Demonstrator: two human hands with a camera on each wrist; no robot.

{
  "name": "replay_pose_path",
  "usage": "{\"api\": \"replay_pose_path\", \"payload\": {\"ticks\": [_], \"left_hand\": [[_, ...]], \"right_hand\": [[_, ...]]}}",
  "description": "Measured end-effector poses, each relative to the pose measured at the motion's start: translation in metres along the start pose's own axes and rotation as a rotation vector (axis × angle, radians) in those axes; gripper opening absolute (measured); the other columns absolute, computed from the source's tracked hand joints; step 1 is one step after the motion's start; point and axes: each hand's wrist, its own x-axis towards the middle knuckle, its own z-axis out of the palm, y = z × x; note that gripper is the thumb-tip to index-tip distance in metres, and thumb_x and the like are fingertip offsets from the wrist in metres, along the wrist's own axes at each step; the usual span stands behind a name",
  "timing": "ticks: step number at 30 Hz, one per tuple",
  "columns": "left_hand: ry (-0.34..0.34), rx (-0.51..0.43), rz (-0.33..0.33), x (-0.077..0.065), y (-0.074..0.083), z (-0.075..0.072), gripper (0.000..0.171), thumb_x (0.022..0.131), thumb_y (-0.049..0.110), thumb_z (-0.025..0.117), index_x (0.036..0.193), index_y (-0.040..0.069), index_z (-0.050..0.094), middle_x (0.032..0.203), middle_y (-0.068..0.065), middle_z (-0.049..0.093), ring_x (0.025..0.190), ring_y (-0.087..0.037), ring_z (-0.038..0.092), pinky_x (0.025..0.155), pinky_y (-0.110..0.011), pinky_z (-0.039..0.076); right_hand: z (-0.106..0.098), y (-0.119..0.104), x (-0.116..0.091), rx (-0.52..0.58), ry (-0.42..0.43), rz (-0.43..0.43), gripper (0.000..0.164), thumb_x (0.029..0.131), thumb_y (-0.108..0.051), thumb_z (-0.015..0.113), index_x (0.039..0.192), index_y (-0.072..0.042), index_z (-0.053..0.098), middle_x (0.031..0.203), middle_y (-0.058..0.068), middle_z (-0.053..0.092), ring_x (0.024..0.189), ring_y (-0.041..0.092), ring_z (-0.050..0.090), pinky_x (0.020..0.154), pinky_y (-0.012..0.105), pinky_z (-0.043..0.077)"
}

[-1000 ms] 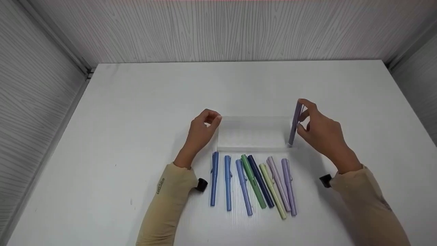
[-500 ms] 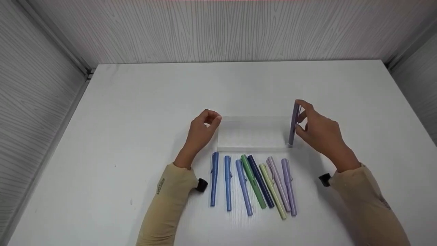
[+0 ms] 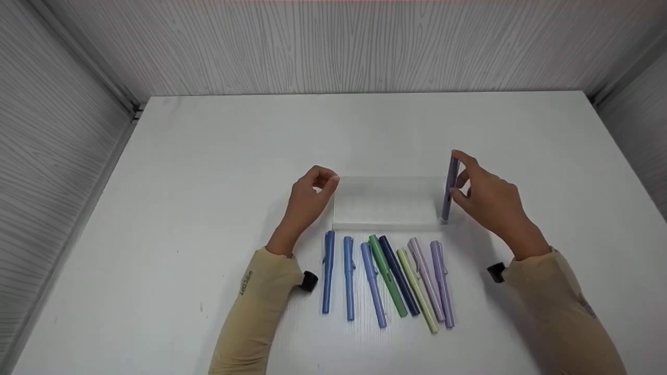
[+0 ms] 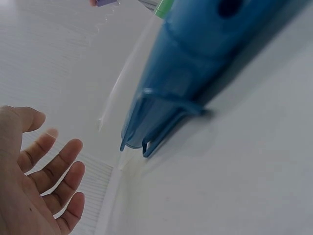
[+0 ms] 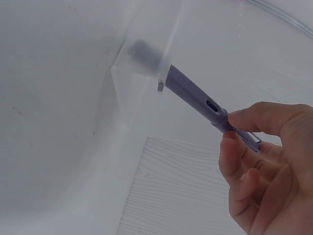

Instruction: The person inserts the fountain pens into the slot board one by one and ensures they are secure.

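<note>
A clear plastic box [image 3: 385, 226] lies at mid-table in the head view. My left hand [image 3: 308, 197] pinches its back left corner between thumb and index finger; in the left wrist view the other fingers curve loosely. With thumb and fingers, my right hand [image 3: 490, 203] holds a purple pen [image 3: 450, 190] nearly upright at the box's right end. In the right wrist view, that pen's [image 5: 193, 93] lower end shows blurred through the translucent wall, and its clip end is by the fingers. Several capped pens lie in front of the box, among them a green pen [image 3: 388, 276] and a blue pen [image 3: 328, 271].
Nearest the right hand's side, a lilac pen [image 3: 442, 284] lies beside a pale yellow pen [image 3: 418, 291]. A large blue pen [image 4: 181, 73] fills the left wrist view's top. Grey wood-grain panels [image 3: 333, 47] stand behind and beside the white table [image 3: 234, 135].
The purple pen in my right hand has shifted slightly left and now stands a little more upright at the box's right end. My left hand stays at the corner.
</note>
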Motion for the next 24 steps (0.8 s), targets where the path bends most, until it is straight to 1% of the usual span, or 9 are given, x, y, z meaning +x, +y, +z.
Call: {"api": "replay_pose_path", "payload": {"ticks": [6,11,14,17,24], "left_hand": [[0.003,0.000,-0.021,-0.001,0.001,-0.001,0.021,0.096,0.026,0.060,0.106,0.008,0.062,0.099,-0.007,0.066,0.093,-0.019,0.060,0.088,-0.034,0.047],[-0.009,-0.009,-0.018,0.001,0.002,-0.001,0.023,0.096,0.028,0.059,0.106,0.008,0.062,0.099,-0.007,0.065,0.092,-0.019,0.058,0.087,-0.032,0.046],[-0.010,-0.016,-0.022,0.002,0.003,0.000,0.023,0.096,0.028,0.059,0.106,0.008,0.062,0.099,-0.007,0.065,0.092,-0.018,0.058,0.086,-0.031,0.046],[-0.017,-0.018,-0.030,0.001,0.003,0.000,0.023,0.096,0.028,0.059,0.106,0.008,0.062,0.099,-0.007,0.065,0.092,-0.018,0.058,0.087,-0.031,0.046],[-0.022,-0.026,0.011,0.000,0.002,-0.001,0.022,0.097,0.025,0.058,0.106,0.006,0.062,0.099,-0.010,0.065,0.092,-0.021,0.060,0.088,-0.034,0.047]], "right_hand": [[-0.002,-0.002,0.000,-0.003,-0.014,0.010,0.072,0.088,-0.014,0.068,0.149,-0.012,0.030,0.100,0.009,0.068,0.059,0.018,0.056,0.045,0.028,0.033],[-0.005,-0.002,-0.005,-0.005,0.009,0.004,0.073,0.088,-0.019,0.069,0.149,-0.014,0.028,0.100,0.010,0.067,0.057,0.018,0.054,0.045,0.027,0.034],[-0.007,-0.003,-0.010,0.010,0.007,-0.005,0.074,0.088,-0.022,0.069,0.149,-0.016,0.027,0.100,0.009,0.066,0.059,0.018,0.055,0.046,0.027,0.035],[-0.007,-0.005,-0.016,0.042,-0.013,-0.010,0.076,0.088,-0.023,0.070,0.149,-0.017,0.026,0.100,0.008,0.065,0.062,0.017,0.056,0.049,0.028,0.038],[0.000,-0.004,-0.029,0.115,-0.095,-0.015,0.078,0.086,-0.022,0.073,0.148,-0.015,0.026,0.102,0.007,0.064,0.068,0.017,0.059,0.054,0.028,0.041]]}}
